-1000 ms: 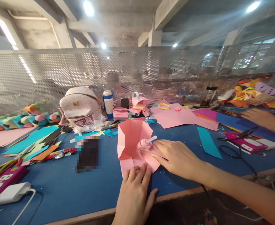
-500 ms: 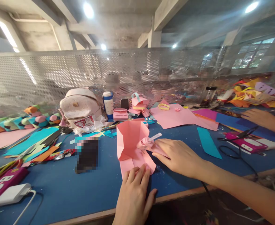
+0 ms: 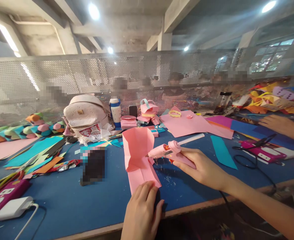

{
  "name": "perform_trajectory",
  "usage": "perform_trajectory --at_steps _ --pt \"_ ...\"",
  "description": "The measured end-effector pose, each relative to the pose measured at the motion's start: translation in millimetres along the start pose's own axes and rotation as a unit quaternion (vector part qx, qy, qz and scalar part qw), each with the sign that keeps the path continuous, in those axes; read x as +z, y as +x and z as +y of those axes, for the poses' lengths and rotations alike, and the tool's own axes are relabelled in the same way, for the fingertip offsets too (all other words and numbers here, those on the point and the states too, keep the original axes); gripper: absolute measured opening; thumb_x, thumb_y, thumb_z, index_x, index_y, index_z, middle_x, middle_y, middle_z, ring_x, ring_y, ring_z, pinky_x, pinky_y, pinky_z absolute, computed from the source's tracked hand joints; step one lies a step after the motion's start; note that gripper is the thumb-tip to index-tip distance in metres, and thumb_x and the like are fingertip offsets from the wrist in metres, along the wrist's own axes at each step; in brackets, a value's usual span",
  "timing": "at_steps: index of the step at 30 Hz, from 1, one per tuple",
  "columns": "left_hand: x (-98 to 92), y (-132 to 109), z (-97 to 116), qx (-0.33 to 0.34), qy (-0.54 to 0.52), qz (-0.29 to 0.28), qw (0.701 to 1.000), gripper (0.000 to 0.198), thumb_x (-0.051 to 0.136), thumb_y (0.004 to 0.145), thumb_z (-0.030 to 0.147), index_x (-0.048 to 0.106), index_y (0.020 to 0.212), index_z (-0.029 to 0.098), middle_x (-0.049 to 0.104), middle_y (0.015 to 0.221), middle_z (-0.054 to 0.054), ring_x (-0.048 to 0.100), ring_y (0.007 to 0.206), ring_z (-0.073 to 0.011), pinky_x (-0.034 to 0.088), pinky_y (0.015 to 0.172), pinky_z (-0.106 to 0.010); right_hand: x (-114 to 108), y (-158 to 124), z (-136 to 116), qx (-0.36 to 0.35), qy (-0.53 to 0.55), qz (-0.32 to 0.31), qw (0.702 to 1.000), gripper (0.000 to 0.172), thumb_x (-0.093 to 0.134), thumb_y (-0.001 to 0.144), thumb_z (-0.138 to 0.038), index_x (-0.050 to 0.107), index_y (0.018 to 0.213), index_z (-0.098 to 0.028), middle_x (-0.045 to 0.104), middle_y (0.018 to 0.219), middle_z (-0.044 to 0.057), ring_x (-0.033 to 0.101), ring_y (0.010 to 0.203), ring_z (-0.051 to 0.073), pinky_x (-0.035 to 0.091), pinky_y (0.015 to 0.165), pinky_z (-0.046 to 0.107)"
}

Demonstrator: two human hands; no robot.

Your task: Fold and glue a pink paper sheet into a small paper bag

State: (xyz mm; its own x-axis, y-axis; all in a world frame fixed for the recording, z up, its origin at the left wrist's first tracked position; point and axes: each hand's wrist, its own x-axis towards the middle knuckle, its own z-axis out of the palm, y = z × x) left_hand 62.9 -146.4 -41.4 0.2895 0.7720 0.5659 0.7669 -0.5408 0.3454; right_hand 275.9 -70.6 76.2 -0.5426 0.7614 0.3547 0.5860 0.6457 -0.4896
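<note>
A pink glue gun (image 3: 170, 151) with a clear glue stick jutting from its back is held in my right hand (image 3: 199, 166). My fingers are wrapped around its handle. Its nozzle points left, at the right side of a partly folded pink paper piece (image 3: 138, 143); I cannot tell whether it touches. The paper has a raised back panel and a flat flap toward me. My left hand (image 3: 141, 208) lies on the near end of that flap, fingers resting on it close together and thumb held apart on the right, not pinching.
A dark pixelated object (image 3: 93, 166) lies left of the paper. Purple power strips (image 3: 8, 196) (image 3: 262, 151) sit on both sides, with cables. Behind are a backpack (image 3: 86, 111), a bottle (image 3: 115, 111) and pink sheets (image 3: 194, 125). Another person's hand (image 3: 274, 123) is at far right.
My right hand has drawn the glue gun back to the right and turned it, so its side now shows. The pink paper has shifted slightly left, and my left hand's fingers have moved closer together.
</note>
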Motion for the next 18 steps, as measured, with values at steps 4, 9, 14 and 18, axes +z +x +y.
perform_trajectory --at_steps 4,9,14,18 --pt "-0.5 -3 3 -0.037 -0.024 -0.022 0.999 0.021 0.040 0.096 0.022 0.056 0.110 0.021 0.063 0.108 -0.009 0.064 0.093 -0.0207 0.056 0.079 -0.034 -2 -7 12 0.080 0.073 0.005 0.994 0.041 0.048 0.093 -0.050 0.067 0.101 -0.015 0.068 0.083 0.006 0.064 0.078 0.022 0.051 0.070 0.031" --pt "-2.0 -4 3 -0.045 -0.030 -0.037 0.998 0.019 0.037 0.097 0.021 0.055 0.105 0.021 0.061 0.106 -0.008 0.064 0.090 -0.0198 0.055 0.075 -0.033 -2 -17 36 0.183 0.235 0.021 0.954 0.046 0.052 0.086 -0.061 0.060 0.084 -0.016 0.042 0.061 -0.003 0.041 0.053 0.012 0.032 0.047 0.024" --pt "-1.1 -3 2 -0.044 -0.023 -0.030 0.998 0.018 0.038 0.097 0.021 0.055 0.103 0.022 0.061 0.102 -0.007 0.064 0.085 -0.0185 0.054 0.072 -0.031 -5 -23 56 0.214 0.330 0.040 0.919 0.045 0.057 0.083 -0.060 0.058 0.085 -0.015 0.039 0.062 -0.004 0.033 0.050 0.009 0.024 0.044 0.025" --pt "-0.2 -2 4 -0.040 -0.024 -0.014 0.999 0.017 0.039 0.096 0.021 0.055 0.100 0.022 0.061 0.099 -0.006 0.064 0.082 -0.0171 0.053 0.071 -0.028 -12 -22 86 0.219 0.328 0.079 0.916 0.046 0.058 0.083 -0.061 0.059 0.089 -0.016 0.040 0.063 -0.004 0.034 0.050 0.009 0.026 0.045 0.025"
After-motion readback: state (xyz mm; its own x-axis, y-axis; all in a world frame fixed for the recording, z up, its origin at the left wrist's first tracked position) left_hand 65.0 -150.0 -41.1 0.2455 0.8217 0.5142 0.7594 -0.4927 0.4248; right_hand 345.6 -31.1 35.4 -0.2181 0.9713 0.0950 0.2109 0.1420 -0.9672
